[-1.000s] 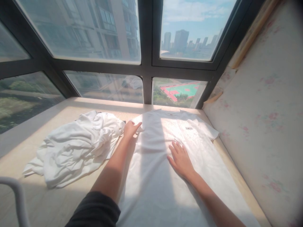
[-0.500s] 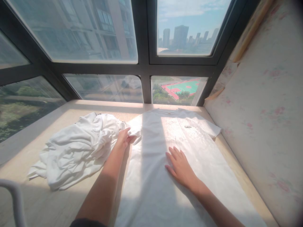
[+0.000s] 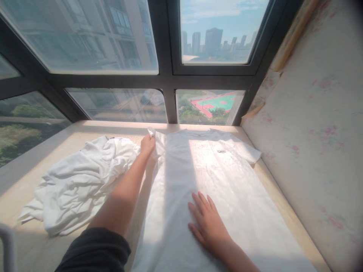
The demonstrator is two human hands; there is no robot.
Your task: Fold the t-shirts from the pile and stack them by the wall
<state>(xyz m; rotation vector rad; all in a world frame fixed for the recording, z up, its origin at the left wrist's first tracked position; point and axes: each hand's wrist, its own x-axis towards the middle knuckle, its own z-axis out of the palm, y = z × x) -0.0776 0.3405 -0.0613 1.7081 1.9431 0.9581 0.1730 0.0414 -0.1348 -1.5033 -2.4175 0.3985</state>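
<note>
A white T-shirt (image 3: 232, 196) lies spread out, its collar toward the window and a small dark print on the chest. My left hand (image 3: 148, 145) is closed on the T-shirt's left sleeve, which is lifted off the surface. Flat on the middle of the shirt rests my right hand (image 3: 208, 223), fingers spread. To the left of my left arm sits a crumpled heap of white cloth (image 3: 82, 181); part of its right side is behind that forearm. The bottom of the T-shirt runs out of view.
The pale sill-like surface (image 3: 21, 192) meets dark window frames (image 3: 107, 81) at the back. A wall with flowered paper (image 3: 312, 151) rises along the right. A pale curved tube (image 3: 8, 245) stands at the lower left edge.
My left hand has gone farther toward the window and raised the sleeve. My right hand has slid back toward me over the shirt. The view has shifted slightly right.
</note>
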